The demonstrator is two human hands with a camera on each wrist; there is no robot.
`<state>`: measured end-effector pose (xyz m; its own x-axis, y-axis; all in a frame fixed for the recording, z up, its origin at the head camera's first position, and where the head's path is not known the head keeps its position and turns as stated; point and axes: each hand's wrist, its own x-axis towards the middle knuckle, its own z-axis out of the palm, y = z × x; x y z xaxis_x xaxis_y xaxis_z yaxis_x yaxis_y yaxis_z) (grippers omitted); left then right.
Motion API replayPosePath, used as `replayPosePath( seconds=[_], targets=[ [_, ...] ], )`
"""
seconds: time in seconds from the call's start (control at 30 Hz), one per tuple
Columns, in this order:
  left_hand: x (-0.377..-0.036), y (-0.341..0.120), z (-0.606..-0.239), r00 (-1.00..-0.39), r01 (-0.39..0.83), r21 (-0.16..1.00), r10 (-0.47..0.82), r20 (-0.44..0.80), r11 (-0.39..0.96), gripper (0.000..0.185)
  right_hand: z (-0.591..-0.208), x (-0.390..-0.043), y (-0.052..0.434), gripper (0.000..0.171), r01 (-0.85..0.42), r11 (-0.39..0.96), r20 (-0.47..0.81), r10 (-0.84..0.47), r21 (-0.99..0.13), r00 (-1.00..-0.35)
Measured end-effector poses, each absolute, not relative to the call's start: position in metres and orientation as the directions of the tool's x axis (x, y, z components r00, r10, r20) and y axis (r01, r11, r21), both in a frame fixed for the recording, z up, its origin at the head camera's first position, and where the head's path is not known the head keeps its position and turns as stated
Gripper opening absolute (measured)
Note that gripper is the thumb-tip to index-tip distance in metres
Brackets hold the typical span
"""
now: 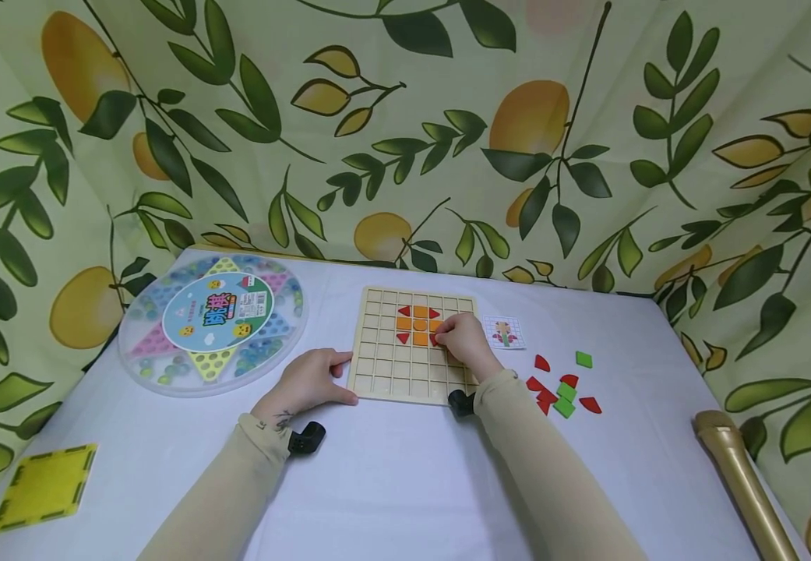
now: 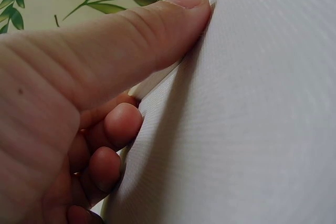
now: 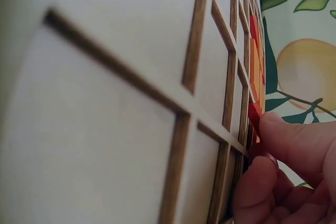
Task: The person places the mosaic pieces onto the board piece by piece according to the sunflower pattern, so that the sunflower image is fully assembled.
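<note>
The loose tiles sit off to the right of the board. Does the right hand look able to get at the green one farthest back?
Probably yes: the right hand is beside it, and bare cloth lies between them up to the green tile, though the hand pinches a red piece.

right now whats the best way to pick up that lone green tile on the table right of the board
Take the lone green tile by two opposite edges, pinched between thumb and fingertip, coming straight down from above. It lies flat on the white table, so there is no underside to hook. It sits apart from the red and green pile, leaving room around it. Sliding it first may help, probably.
</note>
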<state>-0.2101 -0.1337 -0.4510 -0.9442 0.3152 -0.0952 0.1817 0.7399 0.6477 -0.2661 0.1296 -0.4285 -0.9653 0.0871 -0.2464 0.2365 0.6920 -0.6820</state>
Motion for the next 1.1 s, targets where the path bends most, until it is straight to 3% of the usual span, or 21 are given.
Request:
replayPosePath(
  seconds=[1.1],
  targets=[
    [-0.2106, -0.1346, -0.4502, -0.941, 0.188, 0.651, 0.324, -0.094, 0.736, 0.081, -0.4211, -0.2662, 0.1242, 0.011, 0.128, 0.799, -0.225, -0.009, -0.588, -0.974]
  ],
)
